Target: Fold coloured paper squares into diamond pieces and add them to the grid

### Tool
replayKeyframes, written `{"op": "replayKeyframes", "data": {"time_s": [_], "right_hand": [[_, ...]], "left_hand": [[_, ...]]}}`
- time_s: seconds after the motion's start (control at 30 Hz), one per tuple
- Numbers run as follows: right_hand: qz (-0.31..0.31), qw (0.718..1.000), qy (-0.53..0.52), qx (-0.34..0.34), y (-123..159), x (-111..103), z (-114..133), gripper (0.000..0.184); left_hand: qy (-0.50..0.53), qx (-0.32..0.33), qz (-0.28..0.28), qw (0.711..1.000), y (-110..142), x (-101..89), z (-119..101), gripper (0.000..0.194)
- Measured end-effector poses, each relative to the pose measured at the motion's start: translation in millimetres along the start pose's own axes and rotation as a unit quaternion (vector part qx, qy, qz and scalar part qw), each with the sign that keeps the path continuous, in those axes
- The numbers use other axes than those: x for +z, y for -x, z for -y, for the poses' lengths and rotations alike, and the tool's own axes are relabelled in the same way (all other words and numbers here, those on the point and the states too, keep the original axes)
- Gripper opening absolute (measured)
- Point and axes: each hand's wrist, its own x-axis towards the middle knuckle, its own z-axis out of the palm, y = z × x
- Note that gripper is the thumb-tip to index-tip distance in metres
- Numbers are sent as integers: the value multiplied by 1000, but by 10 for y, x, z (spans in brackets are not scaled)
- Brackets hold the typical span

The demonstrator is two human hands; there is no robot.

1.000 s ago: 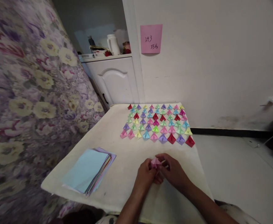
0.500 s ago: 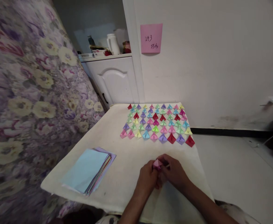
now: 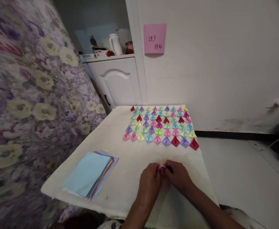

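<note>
Between my two hands, above the near part of the table, is a small pink folded paper piece (image 3: 162, 168). My left hand (image 3: 151, 178) pinches it from the left side. The fingers of my right hand (image 3: 177, 174) close on its right side. Much of the paper is hidden behind my fingers. Beyond my hands, several rows of small folded paper pieces (image 3: 166, 141) in pink, purple, red, green, blue and yellow lie on the cream-covered table (image 3: 120, 190).
A stack of coloured paper sheets (image 3: 88, 173), light blue on top, lies at the table's left. A floral curtain (image 3: 41, 111) hangs along the left side. Behind the table stand a white cabinet (image 3: 118, 82) and a wall with a pink note (image 3: 155, 38).
My hands have shifted slightly and drawn more level around the pink paper. Less of the paper shows between my fingers now. The rows and the stack have stayed put.
</note>
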Motion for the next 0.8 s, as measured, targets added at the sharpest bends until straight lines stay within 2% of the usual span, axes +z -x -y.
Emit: {"op": "replayKeyframes", "data": {"time_s": [0.17,0.37,0.5,0.8], "right_hand": [[15,1000,-7,-2,-3,19,6,15],[28,1000,-11,2,-6,23,19,14],[27,1000,-5,8,-18,38,12,14],[30,1000,3,1,-9,65,4,13]], "left_hand": [[53,21,19,998,-4,-23,11,29],[91,13,26,995,3,-34,12,34],[71,32,18,997,25,-17,-25,41],[-2,7,13,1000,12,21,37,34]]}}
